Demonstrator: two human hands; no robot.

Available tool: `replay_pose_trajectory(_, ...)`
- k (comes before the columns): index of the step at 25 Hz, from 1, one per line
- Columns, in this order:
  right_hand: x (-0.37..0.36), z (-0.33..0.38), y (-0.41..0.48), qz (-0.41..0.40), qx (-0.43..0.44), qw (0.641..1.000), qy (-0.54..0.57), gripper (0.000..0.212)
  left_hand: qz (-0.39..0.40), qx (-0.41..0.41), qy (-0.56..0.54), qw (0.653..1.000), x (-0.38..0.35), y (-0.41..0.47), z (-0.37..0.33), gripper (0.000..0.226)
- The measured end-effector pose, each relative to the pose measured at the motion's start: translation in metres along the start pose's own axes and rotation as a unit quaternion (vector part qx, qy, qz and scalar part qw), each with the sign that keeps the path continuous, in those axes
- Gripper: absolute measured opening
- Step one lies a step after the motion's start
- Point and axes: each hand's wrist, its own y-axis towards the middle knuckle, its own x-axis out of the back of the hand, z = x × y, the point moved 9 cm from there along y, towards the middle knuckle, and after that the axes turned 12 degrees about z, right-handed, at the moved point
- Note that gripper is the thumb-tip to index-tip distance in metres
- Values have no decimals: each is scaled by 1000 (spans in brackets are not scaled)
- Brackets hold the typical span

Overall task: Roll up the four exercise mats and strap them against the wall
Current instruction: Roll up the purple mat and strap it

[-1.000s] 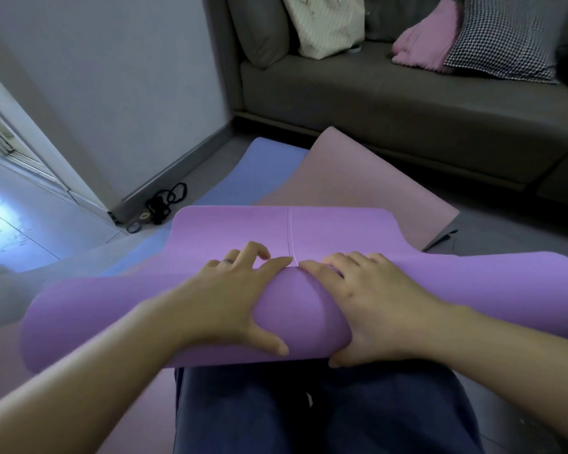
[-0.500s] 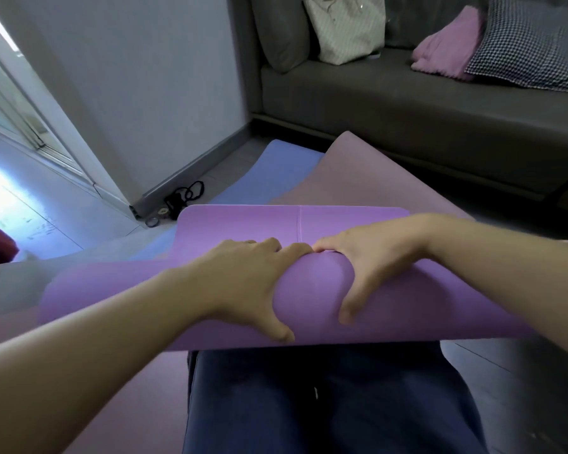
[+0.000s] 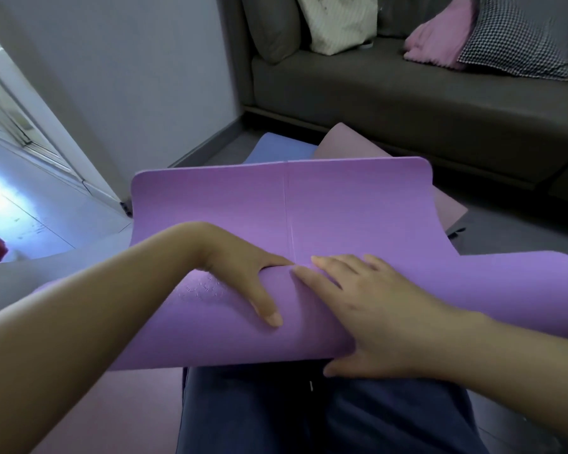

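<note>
The left hand's (image 3: pixel 243 273) fingers are hidden over the far side of the roll, and the roll's right end is cut off by the frame. A grey sofa (image 3: pixel 407 103) and a pale wall (image 3: pixel 128 77) are seen beyond. A blue mat (image 3: pixel 276 150) and a pink mat (image 3: pixel 348 142) are spread on the floor (image 3: pixel 505 231). The purple mat (image 3: pixel 341 208), partly rolled, is held across the lap. It is gripped by the left hand, thumb stretched along the near side. It is pressed by the right hand (image 3: pixel 368 309), fingers nearly straight, thumb at the lower edge.
</note>
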Motion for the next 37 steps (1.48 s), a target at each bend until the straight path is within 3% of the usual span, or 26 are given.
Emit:
replay_pose_trajectory(3, -6, -6, 13, -24, -22, 999, -10, 119, -63, -2, 30, 998, 4, -8, -3, 68)
replay_pose_trajectory(6, -3, -17, 25, 3, -20, 1000, 17, 115, -223, 29, 108, 968, 6, -32, 5, 81)
replay_pose_trajectory(8, 3, -28, 37, 37, -9, 997, 71, 111, -325, 50, 159, 931, -6, -43, 5, 88)
replay_pose_trajectory(11, 8, -42, 61, 110, 22, 974, 199, 94, -460, 107, 297, 830, -19, -41, -2, 96)
replay_pose_trajectory(14, 10, -59, 81, 166, 4, 944, 284, 87, -498, 120, 316, 799, -5, -38, 2, 105)
replay_pose_trajectory(17, 21, -56, 81, 100, 18, 960, 260, 97, -474, 109, 299, 821, 9, -37, 4, 106)
replay_pose_trajectory(21, 15, -43, 67, 37, -13, 997, 60, 122, -424, 100, 267, 860, 26, -31, 1, 100)
replay_pose_trajectory(23, 25, -49, 68, 61, -23, 997, 43, 108, -417, 88, 258, 867, 33, -36, -10, 95)
replay_pose_trajectory(26, 43, -54, 59, 119, 3, 988, 101, 91, -390, 67, 222, 891, 33, -47, -17, 91)
replay_pose_trajectory(30, 24, -34, 42, 201, 33, 964, 168, 79, -281, 44, 146, 948, 4, -44, -16, 87)
replay_pose_trajectory(32, 3, -26, 37, 225, 27, 954, 198, 80, -243, 50, 145, 958, -11, -28, -15, 84)
replay_pose_trajectory(34, 0, -25, 27, 196, 19, 958, 209, 84, -213, 61, 136, 966, -13, -20, -14, 81)
replay_pose_trajectory(37, 7, -27, 6, 81, -21, 995, 55, 103, -151, 58, 83, 983, 0, -11, -5, 65)
